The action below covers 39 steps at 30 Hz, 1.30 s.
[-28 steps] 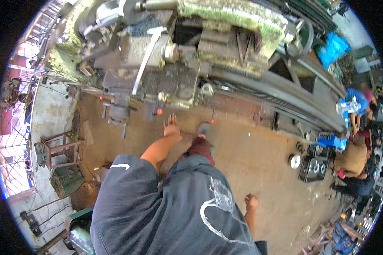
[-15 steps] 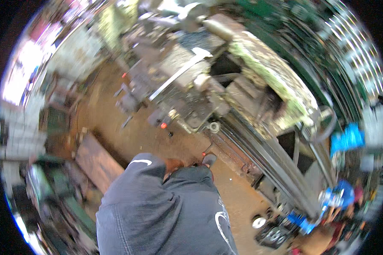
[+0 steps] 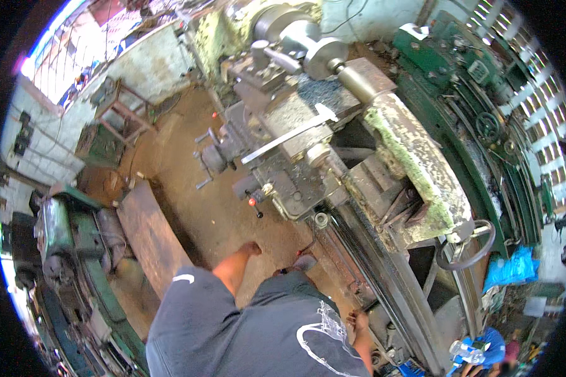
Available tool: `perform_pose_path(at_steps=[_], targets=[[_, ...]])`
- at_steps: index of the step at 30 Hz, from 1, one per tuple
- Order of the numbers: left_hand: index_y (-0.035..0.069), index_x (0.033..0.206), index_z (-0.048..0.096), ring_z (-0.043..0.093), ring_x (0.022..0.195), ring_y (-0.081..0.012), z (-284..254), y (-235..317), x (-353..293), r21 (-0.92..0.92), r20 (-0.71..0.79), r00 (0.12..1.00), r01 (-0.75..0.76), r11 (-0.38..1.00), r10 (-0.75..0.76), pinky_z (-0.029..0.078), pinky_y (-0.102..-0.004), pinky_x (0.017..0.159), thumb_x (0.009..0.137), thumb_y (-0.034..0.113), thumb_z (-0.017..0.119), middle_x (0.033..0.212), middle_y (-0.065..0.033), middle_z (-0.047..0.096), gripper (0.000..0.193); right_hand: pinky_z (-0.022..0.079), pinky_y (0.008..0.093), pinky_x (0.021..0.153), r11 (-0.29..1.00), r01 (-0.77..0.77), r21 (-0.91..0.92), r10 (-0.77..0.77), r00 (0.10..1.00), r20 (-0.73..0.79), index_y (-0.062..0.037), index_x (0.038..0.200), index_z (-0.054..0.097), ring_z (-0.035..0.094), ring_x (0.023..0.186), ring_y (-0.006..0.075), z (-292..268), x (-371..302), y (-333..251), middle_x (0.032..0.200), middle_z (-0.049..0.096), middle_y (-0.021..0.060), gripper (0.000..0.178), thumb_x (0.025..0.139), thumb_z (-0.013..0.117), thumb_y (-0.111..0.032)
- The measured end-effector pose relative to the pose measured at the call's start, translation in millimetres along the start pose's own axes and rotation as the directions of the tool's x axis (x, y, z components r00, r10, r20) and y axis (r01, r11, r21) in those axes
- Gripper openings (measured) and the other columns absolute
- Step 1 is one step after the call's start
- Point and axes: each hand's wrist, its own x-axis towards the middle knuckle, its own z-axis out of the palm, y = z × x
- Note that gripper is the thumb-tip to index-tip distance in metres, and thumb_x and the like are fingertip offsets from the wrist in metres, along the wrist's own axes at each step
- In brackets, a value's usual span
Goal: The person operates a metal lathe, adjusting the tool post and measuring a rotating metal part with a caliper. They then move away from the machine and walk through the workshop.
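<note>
My left hand (image 3: 251, 248) hangs at the left over the brown floor, apart from the machine. Its back shows, and its fingers are too dark and hidden to read. Low on the right, my right hand (image 3: 358, 320) hangs beside my dark shirt, close to the lathe's near side; its fingers are loosely apart with nothing visible in them. Ahead stands a large worn lathe (image 3: 390, 232), with a metal chuck (image 3: 280, 22) at the far end and a yellow-green tailstock (image 3: 421, 169). A long metal caliper (image 3: 289, 139) lies across its carriage.
A handwheel (image 3: 465, 248) sticks out at the tailstock's end. Red-knobbed levers (image 3: 253, 202) project from the carriage. Green machines (image 3: 478, 119) stand behind and at the left. A wooden plank (image 3: 151, 229) lies left. Beyond the lathe's right end is a person in blue (image 3: 493, 345).
The view has turned and steadied, so the lathe now appears lower and farther right. My left hand and forearm show more fully, and my right hand has come into view.
</note>
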Motion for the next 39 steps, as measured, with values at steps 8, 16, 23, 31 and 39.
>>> perform_pose_path(at_steps=[8,16,23,31,39], targets=[[0.002,0.11,0.072,0.066,0.108,-0.0381,105,110,-20,0.301,0.089,0.98,-0.199,0.933,0.18,0.052,-0.0465,0.092,0.082,0.043,0.059,0.116,-0.0236,0.068,0.052,0.05,0.0312,0.054,0.773,0.322,-0.547,-0.135,0.926,0.353,-0.0011,0.11,0.062,0.063,0.066,0.0175,55,6,-78,0.087,0.066,0.0095,0.021,0.093,0.063,-0.014],[0.001,0.114,0.071,0.063,0.113,-0.0405,156,85,-75,0.047,-0.157,0.983,0.103,0.994,-0.095,0.05,-0.0469,0.096,0.079,0.037,0.063,0.119,-0.0256,0.066,0.05,0.05,0.0354,0.053,0.886,0.09,-0.455,-0.012,0.985,0.171,-0.0033,0.095,0.068,0.061,0.061,0.0193,-63,47,13,0.082,0.066,0.0103,0.014,0.09,0.067,-0.016],[0.003,0.112,0.071,0.063,0.113,-0.0397,269,91,-141,-0.055,-0.191,0.971,0.137,0.989,-0.145,0.05,-0.0457,0.096,0.079,0.03,0.058,0.122,-0.0228,0.065,0.045,0.055,0.0366,0.058,0.196,0.453,-0.87,-0.214,0.885,0.413,-0.0051,0.093,0.071,0.067,0.067,0.0222,-170,137,150,0.083,0.07,0.01,0.015,0.087,0.067,-0.018],[0.005,0.11,0.072,0.063,0.113,-0.0392,300,65,-205,-0.094,-0.119,0.939,0.313,0.945,-0.323,0.051,-0.045,0.095,0.076,0.039,0.063,0.119,-0.0221,0.066,0.049,0.055,0.0363,0.058,0.292,0.482,-0.826,-0.084,0.873,0.48,-0.0049,0.095,0.071,0.068,0.068,0.0223,-135,115,142,0.085,0.071,0.0105,0.016,0.087,0.067,-0.017],[0.008,0.117,0.071,0.062,0.116,-0.0381,301,91,-233,-0.059,-0.168,0.962,0.208,0.976,-0.215,0.049,-0.0442,0.098,0.079,0.04,0.063,0.122,-0.0211,0.066,0.051,0.055,0.036,0.057,0.743,0.238,-0.626,0.008,0.931,0.364,-0.0046,0.097,0.071,0.069,0.068,0.0224,-78,109,78,0.087,0.071,0.0109,0.016,0.087,0.067,-0.017]])
